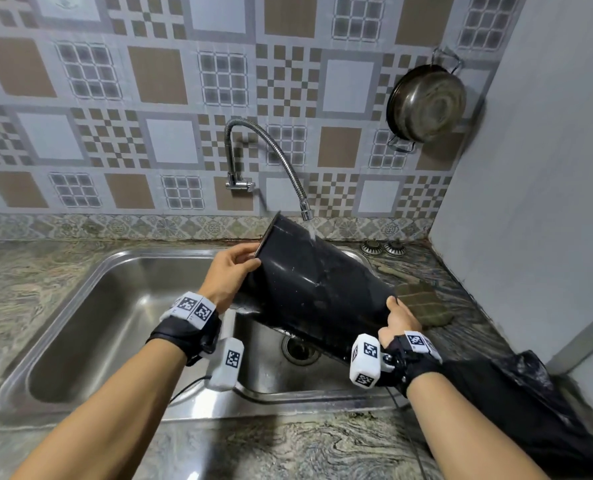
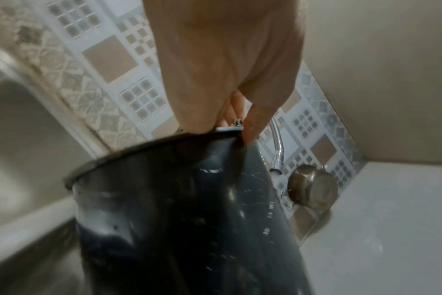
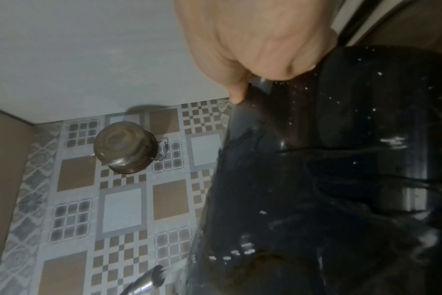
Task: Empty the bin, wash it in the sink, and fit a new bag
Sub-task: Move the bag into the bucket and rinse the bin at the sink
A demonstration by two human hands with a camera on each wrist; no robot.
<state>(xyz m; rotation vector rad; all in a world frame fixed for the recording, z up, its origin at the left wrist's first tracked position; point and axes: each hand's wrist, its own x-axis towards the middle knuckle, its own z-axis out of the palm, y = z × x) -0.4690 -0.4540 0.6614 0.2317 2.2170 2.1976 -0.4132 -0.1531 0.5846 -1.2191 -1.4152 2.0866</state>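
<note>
A wet black bin is tilted on its side above the steel sink, its mouth to the left. Water runs from the flexible tap onto its upper wall. My left hand grips the bin's rim, thumb outside and fingers inside. My right hand holds the bin's base end, thumb on the edge. In both wrist views the bin fills the lower frame, beaded with drops.
A black bag lies crumpled on the marble counter at the right. A green scouring pad sits behind the right hand. A steel pan hangs on the tiled wall. The drain lies under the bin.
</note>
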